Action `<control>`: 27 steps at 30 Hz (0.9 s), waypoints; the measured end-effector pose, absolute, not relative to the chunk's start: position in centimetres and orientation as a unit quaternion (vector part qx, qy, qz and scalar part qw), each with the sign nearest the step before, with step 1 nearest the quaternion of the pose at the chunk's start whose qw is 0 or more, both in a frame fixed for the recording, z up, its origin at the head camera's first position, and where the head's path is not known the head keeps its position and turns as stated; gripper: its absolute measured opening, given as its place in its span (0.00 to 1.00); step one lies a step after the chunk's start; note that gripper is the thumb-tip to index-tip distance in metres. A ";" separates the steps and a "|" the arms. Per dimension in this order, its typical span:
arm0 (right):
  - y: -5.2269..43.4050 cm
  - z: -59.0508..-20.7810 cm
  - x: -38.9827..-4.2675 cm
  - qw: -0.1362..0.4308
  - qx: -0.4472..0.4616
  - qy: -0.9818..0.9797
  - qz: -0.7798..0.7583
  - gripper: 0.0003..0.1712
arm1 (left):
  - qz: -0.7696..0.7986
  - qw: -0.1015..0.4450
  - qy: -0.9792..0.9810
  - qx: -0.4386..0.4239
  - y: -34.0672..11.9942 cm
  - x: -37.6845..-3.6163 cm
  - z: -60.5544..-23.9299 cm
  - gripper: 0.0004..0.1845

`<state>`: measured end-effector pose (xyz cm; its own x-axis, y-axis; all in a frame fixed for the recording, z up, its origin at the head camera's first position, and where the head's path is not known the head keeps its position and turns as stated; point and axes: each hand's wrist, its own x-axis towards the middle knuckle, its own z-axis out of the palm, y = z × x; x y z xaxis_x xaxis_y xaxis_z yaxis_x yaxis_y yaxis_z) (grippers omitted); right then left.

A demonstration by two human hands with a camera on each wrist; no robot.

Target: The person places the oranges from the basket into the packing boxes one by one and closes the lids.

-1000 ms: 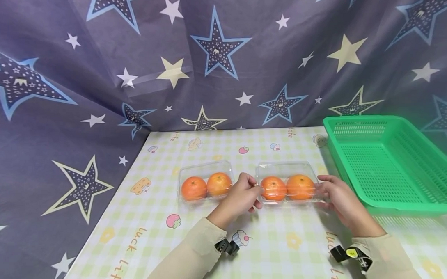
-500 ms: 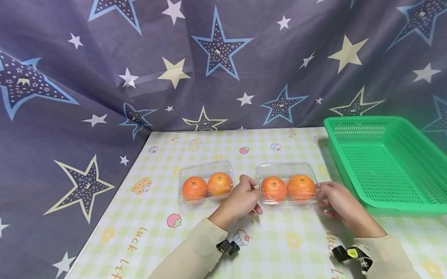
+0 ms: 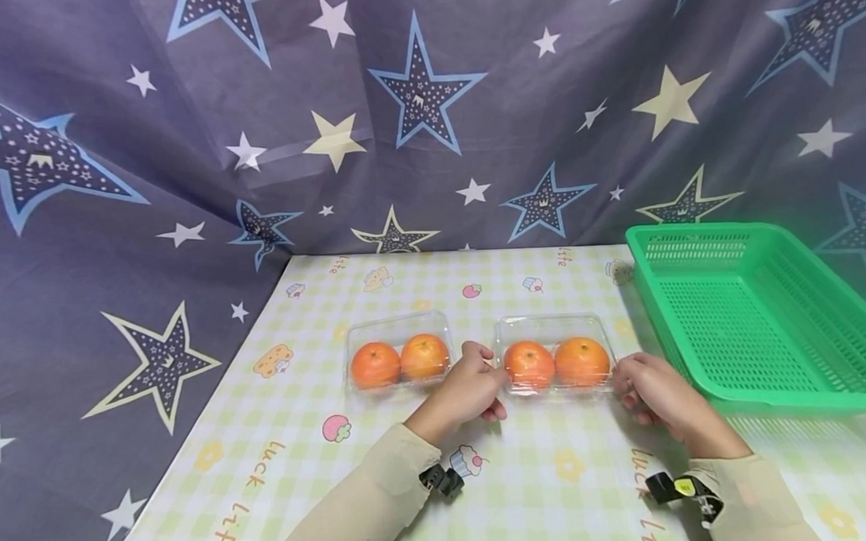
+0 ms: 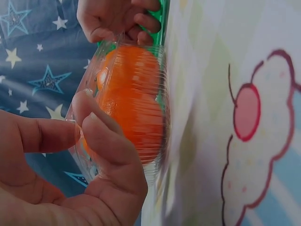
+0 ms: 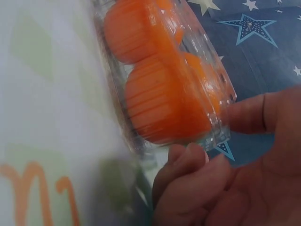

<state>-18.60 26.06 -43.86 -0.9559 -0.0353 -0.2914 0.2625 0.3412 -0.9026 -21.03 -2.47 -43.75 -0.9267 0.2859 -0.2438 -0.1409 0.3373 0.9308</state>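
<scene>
A clear plastic clamshell box with two oranges inside lies shut on the table between both hands. My left hand pinches the rim at its left end; the left wrist view shows thumb and fingertips meeting at the plastic edge. At the opposite end, my right hand holds the near right corner, its thumb against the rim and the other fingers curled below. Left of this box lies a second clear clamshell box, also with two oranges, untouched.
A green plastic basket with slotted walls stands at the right, beyond my right hand. The table wears a checked, printed cloth. Behind it hangs a dark curtain with stars.
My right hand has slid slightly down along the box's right end, and its fingers are more curled. The left hand stays at the left end. Both boxes keep their places.
</scene>
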 end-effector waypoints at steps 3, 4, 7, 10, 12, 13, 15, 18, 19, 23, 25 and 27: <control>26.2 -43.8 -18.6 0.140 0.068 0.813 -0.562 0.09 | 0.581 0.206 0.787 0.043 -2.6 -21.0 -43.8 0.24; 26.3 -43.8 -18.6 0.144 0.071 0.814 -0.558 0.11 | 0.582 0.215 0.783 0.044 -2.6 -21.0 -43.9 0.22; 26.4 -43.9 -18.7 0.154 0.076 0.816 -0.553 0.13 | 0.581 0.243 0.776 0.047 -2.8 -21.1 -44.3 0.15; 26.6 -44.1 -18.8 0.157 0.073 0.815 -0.553 0.15 | 0.577 0.267 0.770 0.048 -3.0 -21.3 -44.7 0.13; 26.6 -44.2 -18.9 0.156 0.068 0.813 -0.556 0.15 | 0.581 0.279 0.763 0.050 -3.1 -21.6 -45.0 0.14; 26.7 -44.3 -19.0 0.155 0.065 0.813 -0.557 0.16 | 0.586 0.285 0.757 0.050 -3.1 -21.7 -45.0 0.15; 26.7 -44.2 -19.0 0.155 0.064 0.812 -0.558 0.16 | 0.596 0.296 0.744 0.055 -3.2 -21.9 -45.1 0.15; 26.8 -44.2 -19.0 0.157 0.062 0.812 -0.559 0.16 | 0.606 0.305 0.732 0.063 -3.2 -22.1 -45.1 0.15; 26.8 -44.1 -19.0 0.158 0.062 0.811 -0.559 0.16 | 0.607 0.306 0.731 0.064 -3.3 -22.2 -45.1 0.14; 26.9 -44.1 -19.0 0.163 0.063 0.807 -0.564 0.16 | 0.607 0.305 0.731 0.066 -3.3 -22.1 -44.9 0.13; 26.9 -44.0 -19.0 0.163 0.063 0.806 -0.565 0.15 | 0.608 0.305 0.730 0.066 -3.3 -22.1 -44.8 0.14; 27.0 -44.0 -18.9 0.163 0.062 0.806 -0.565 0.15 | 0.608 0.305 0.730 0.066 -3.3 -22.0 -44.8 0.14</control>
